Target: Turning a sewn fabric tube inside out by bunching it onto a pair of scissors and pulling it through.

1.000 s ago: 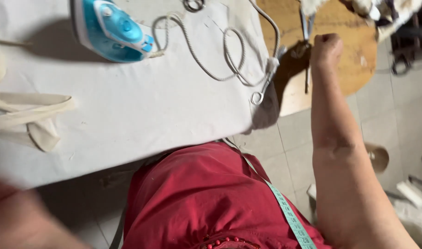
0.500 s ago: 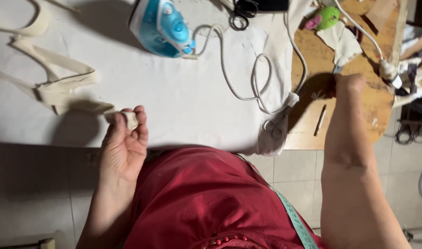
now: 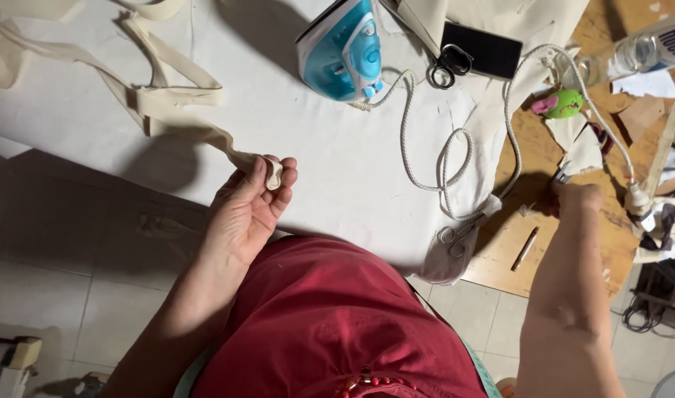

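The left hand pinches the end of a cream fabric strip between thumb and fingers; the strip trails up and left over the white-covered table. The right hand is curled shut over the wooden board, gripping something small I cannot make out. A blue iron with its white cord stands beyond, black scissors beside it.

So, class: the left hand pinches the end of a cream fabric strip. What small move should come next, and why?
Probably draw the strip toward the table edge to straighten it. The left hand pinches only its end, the rest lies looped and twisted on the white cloth, and the right hand is busy at the wooden bench.
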